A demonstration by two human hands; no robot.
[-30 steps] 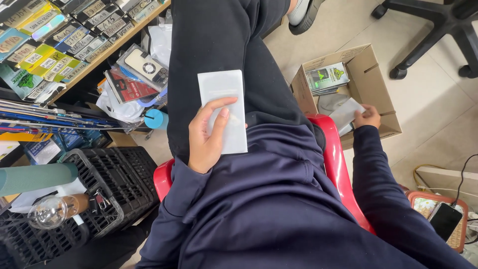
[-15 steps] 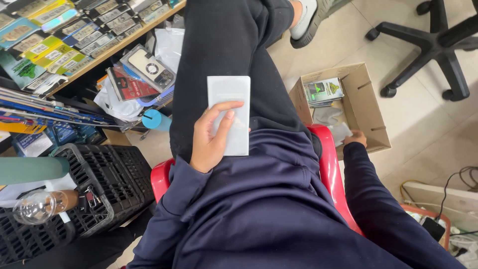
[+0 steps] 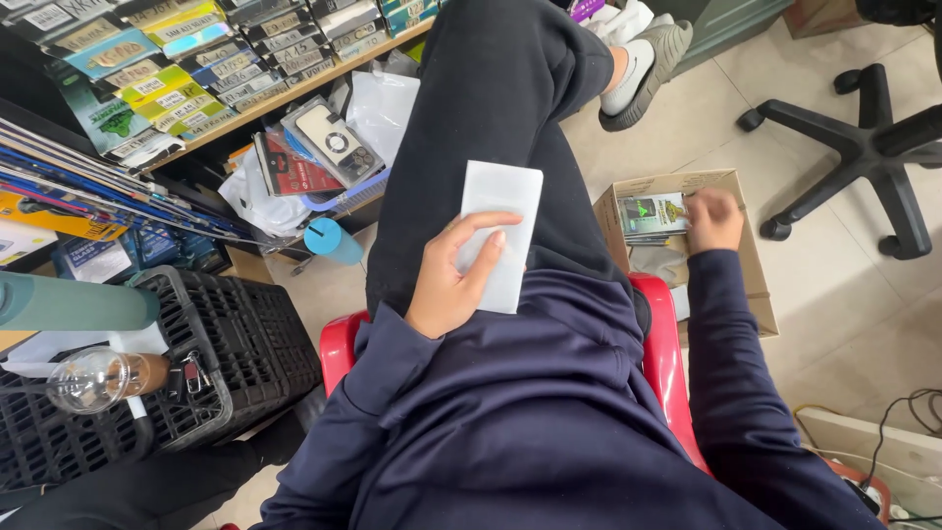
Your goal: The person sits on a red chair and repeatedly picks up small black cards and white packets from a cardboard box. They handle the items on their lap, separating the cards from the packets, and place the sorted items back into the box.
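Left hand [image 3: 453,283]: clamped on a white flat packet [image 3: 500,236], held on the thigh.
Right hand [image 3: 713,220]: placed in the cardboard box [image 3: 754,285] at right; grip cannot be told.
Hidden: box contents partly covered.

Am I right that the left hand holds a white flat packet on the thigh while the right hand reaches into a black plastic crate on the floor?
Not quite: the head view shows the right hand reaching into an open cardboard box, not a black crate. The left hand does hold the white flat packet on the thigh.
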